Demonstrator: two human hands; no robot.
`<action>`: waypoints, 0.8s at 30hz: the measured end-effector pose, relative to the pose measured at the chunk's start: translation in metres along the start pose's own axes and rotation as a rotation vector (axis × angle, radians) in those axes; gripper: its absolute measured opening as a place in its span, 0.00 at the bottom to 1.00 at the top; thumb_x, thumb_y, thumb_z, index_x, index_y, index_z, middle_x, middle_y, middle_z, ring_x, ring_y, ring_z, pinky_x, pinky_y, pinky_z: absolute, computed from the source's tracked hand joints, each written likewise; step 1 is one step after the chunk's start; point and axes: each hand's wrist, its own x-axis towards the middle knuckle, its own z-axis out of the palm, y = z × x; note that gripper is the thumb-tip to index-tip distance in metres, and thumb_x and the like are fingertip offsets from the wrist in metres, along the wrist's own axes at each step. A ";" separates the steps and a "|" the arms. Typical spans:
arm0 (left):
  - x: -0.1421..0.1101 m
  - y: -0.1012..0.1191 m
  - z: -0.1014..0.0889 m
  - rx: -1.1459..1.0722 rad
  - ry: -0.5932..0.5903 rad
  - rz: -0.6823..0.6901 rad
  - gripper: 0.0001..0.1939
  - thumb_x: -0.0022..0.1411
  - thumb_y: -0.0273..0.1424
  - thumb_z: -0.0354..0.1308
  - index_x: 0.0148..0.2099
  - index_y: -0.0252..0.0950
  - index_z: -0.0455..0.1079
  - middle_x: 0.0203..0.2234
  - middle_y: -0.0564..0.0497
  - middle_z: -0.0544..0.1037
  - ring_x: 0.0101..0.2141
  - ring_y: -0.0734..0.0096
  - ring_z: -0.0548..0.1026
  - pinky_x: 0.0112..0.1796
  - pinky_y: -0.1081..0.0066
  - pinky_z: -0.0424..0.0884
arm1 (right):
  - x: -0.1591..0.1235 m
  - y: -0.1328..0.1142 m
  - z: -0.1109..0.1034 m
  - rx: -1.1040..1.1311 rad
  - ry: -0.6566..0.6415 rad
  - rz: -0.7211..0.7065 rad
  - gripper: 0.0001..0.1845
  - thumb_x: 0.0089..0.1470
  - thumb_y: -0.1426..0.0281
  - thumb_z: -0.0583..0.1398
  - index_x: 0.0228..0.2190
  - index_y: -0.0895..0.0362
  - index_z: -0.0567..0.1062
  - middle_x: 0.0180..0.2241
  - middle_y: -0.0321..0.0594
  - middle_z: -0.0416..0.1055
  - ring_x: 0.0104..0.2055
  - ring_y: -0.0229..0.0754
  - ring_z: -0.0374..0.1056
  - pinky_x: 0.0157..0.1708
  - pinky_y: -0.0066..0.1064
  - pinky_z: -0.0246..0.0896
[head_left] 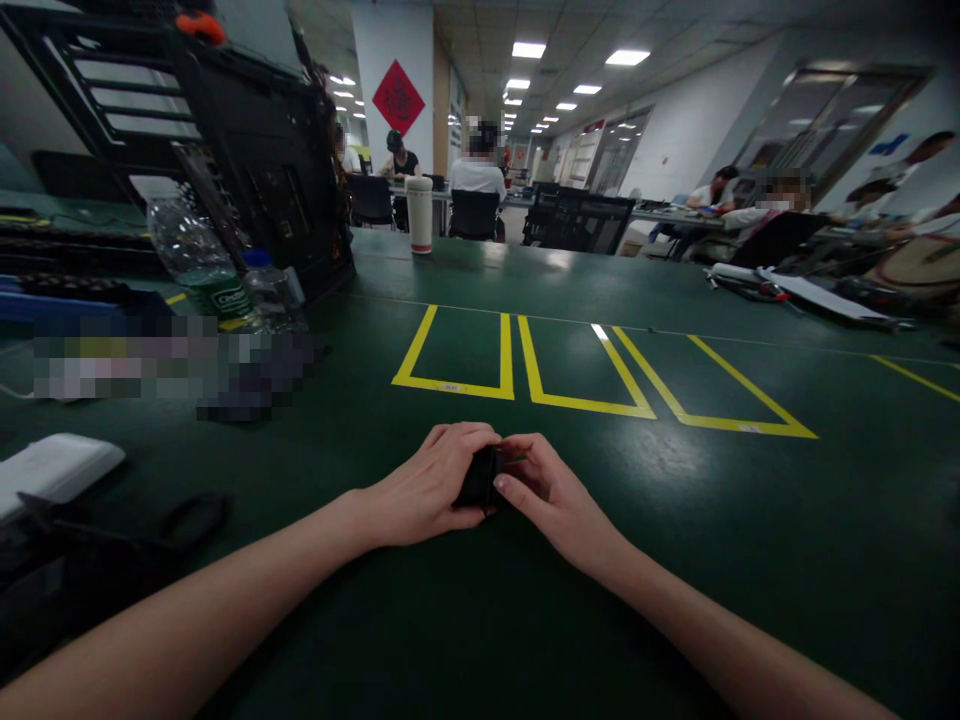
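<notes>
A small black box-like object (475, 482) rests low at the green tabletop (480, 620), in the middle of the head view. My left hand (427, 485) is wrapped over it, thumb on the near side and fingers on the far side. From the right, my right hand (546, 495) touches the object's right face with curved fingers and thumb. Its exact kind I cannot make out, since both hands cover much of it.
Yellow tape outlines (592, 408) mark the table beyond my hands. A white cup (418, 215) stands at the far edge. On the left are a plastic bottle (199, 250), a black frame (281, 170), a white device (56, 465) and dark cables. People sit farther back.
</notes>
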 end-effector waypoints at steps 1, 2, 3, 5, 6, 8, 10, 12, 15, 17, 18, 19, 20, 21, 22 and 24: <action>0.000 0.000 0.000 0.002 -0.003 0.000 0.31 0.52 0.29 0.58 0.54 0.36 0.45 0.48 0.44 0.59 0.50 0.61 0.58 0.50 0.61 0.56 | 0.000 0.000 0.000 -0.008 -0.012 0.007 0.11 0.53 0.69 0.54 0.40 0.54 0.61 0.41 0.39 0.64 0.43 0.39 0.64 0.41 0.35 0.64; 0.000 0.000 0.000 0.004 -0.005 0.000 0.31 0.52 0.28 0.58 0.54 0.36 0.45 0.48 0.44 0.59 0.50 0.61 0.58 0.50 0.61 0.56 | -0.001 0.000 -0.001 -0.015 -0.029 0.002 0.11 0.53 0.69 0.54 0.40 0.54 0.61 0.40 0.39 0.63 0.43 0.39 0.64 0.41 0.35 0.64; 0.000 0.000 -0.001 0.005 -0.006 0.002 0.31 0.52 0.28 0.58 0.54 0.36 0.45 0.48 0.44 0.59 0.50 0.61 0.58 0.50 0.61 0.56 | -0.001 0.000 -0.001 -0.024 -0.044 -0.016 0.11 0.53 0.70 0.54 0.39 0.54 0.62 0.40 0.39 0.63 0.43 0.39 0.64 0.42 0.35 0.64; 0.000 0.000 -0.001 0.004 -0.008 0.008 0.31 0.53 0.28 0.57 0.55 0.36 0.45 0.49 0.43 0.59 0.51 0.60 0.58 0.50 0.60 0.56 | -0.002 0.000 -0.001 -0.042 -0.053 -0.077 0.11 0.51 0.72 0.57 0.38 0.54 0.62 0.40 0.37 0.62 0.44 0.39 0.63 0.43 0.34 0.63; -0.001 0.000 -0.001 0.003 -0.008 0.011 0.31 0.53 0.28 0.57 0.55 0.37 0.44 0.49 0.43 0.59 0.51 0.60 0.58 0.50 0.60 0.56 | -0.003 0.001 -0.002 -0.045 -0.053 -0.102 0.12 0.50 0.72 0.57 0.38 0.54 0.62 0.40 0.37 0.62 0.44 0.38 0.62 0.44 0.34 0.62; -0.001 -0.001 0.000 0.004 -0.007 0.014 0.32 0.53 0.28 0.57 0.55 0.37 0.44 0.49 0.43 0.59 0.51 0.60 0.58 0.50 0.59 0.56 | -0.003 0.002 -0.001 -0.025 -0.054 -0.115 0.11 0.50 0.72 0.57 0.37 0.54 0.62 0.38 0.36 0.62 0.43 0.38 0.63 0.43 0.33 0.63; -0.001 -0.001 0.000 0.008 -0.005 0.013 0.31 0.53 0.28 0.57 0.55 0.36 0.44 0.48 0.43 0.59 0.51 0.60 0.58 0.50 0.59 0.56 | -0.002 0.002 -0.001 0.019 -0.058 -0.090 0.07 0.53 0.70 0.55 0.36 0.54 0.62 0.36 0.35 0.63 0.39 0.36 0.64 0.38 0.32 0.64; -0.001 -0.001 0.000 0.011 -0.002 0.012 0.31 0.53 0.29 0.57 0.54 0.36 0.45 0.48 0.43 0.59 0.50 0.60 0.58 0.50 0.59 0.56 | -0.002 0.002 0.000 0.030 -0.036 -0.060 0.07 0.53 0.69 0.54 0.36 0.54 0.62 0.36 0.36 0.64 0.39 0.37 0.64 0.37 0.32 0.65; 0.000 -0.001 0.001 0.005 0.003 0.008 0.31 0.53 0.29 0.58 0.54 0.36 0.45 0.48 0.43 0.59 0.50 0.60 0.59 0.50 0.60 0.56 | -0.001 0.001 0.000 -0.004 -0.009 -0.009 0.11 0.53 0.68 0.54 0.40 0.54 0.61 0.40 0.38 0.64 0.43 0.39 0.63 0.41 0.35 0.63; 0.000 -0.001 0.001 -0.001 0.007 0.008 0.30 0.53 0.29 0.57 0.54 0.36 0.46 0.48 0.44 0.60 0.50 0.61 0.59 0.50 0.60 0.57 | -0.001 0.001 -0.001 -0.029 -0.020 -0.005 0.12 0.53 0.68 0.54 0.41 0.54 0.61 0.41 0.39 0.63 0.43 0.39 0.63 0.43 0.36 0.63; -0.001 -0.002 0.001 -0.003 0.009 0.011 0.30 0.53 0.28 0.57 0.54 0.36 0.46 0.48 0.44 0.60 0.50 0.60 0.59 0.50 0.60 0.56 | -0.002 0.001 -0.001 -0.042 -0.032 -0.021 0.12 0.53 0.69 0.54 0.41 0.54 0.61 0.41 0.39 0.63 0.43 0.39 0.63 0.43 0.37 0.62; -0.001 -0.002 0.001 -0.004 0.004 0.015 0.30 0.53 0.28 0.57 0.54 0.36 0.45 0.48 0.43 0.59 0.50 0.60 0.58 0.50 0.60 0.56 | -0.002 0.001 -0.001 -0.056 -0.041 -0.046 0.12 0.52 0.70 0.55 0.40 0.54 0.62 0.40 0.39 0.63 0.43 0.39 0.63 0.43 0.37 0.62; -0.001 -0.002 0.001 -0.005 0.005 0.022 0.30 0.53 0.28 0.57 0.54 0.36 0.45 0.48 0.43 0.59 0.51 0.60 0.58 0.50 0.60 0.56 | -0.002 0.001 -0.002 -0.068 -0.047 -0.074 0.12 0.51 0.71 0.56 0.39 0.54 0.62 0.40 0.38 0.62 0.43 0.39 0.63 0.43 0.36 0.62; -0.001 -0.002 0.001 -0.005 0.005 0.028 0.31 0.53 0.28 0.57 0.54 0.37 0.45 0.48 0.43 0.59 0.51 0.59 0.58 0.50 0.59 0.56 | -0.003 0.001 -0.002 -0.076 -0.050 -0.100 0.12 0.50 0.72 0.57 0.39 0.54 0.62 0.40 0.38 0.62 0.43 0.39 0.62 0.43 0.36 0.62; -0.001 -0.002 0.001 -0.005 0.005 0.031 0.31 0.53 0.28 0.57 0.55 0.37 0.44 0.49 0.43 0.59 0.51 0.59 0.57 0.50 0.59 0.56 | -0.003 0.001 -0.002 -0.075 -0.050 -0.117 0.13 0.49 0.72 0.58 0.38 0.54 0.62 0.40 0.38 0.62 0.44 0.39 0.62 0.43 0.36 0.62; -0.001 -0.002 0.001 -0.002 0.003 0.028 0.31 0.53 0.28 0.57 0.55 0.37 0.44 0.49 0.43 0.58 0.51 0.59 0.57 0.51 0.59 0.55 | -0.003 0.002 -0.001 -0.044 -0.048 -0.116 0.11 0.50 0.71 0.57 0.38 0.54 0.62 0.39 0.37 0.62 0.43 0.39 0.63 0.42 0.35 0.63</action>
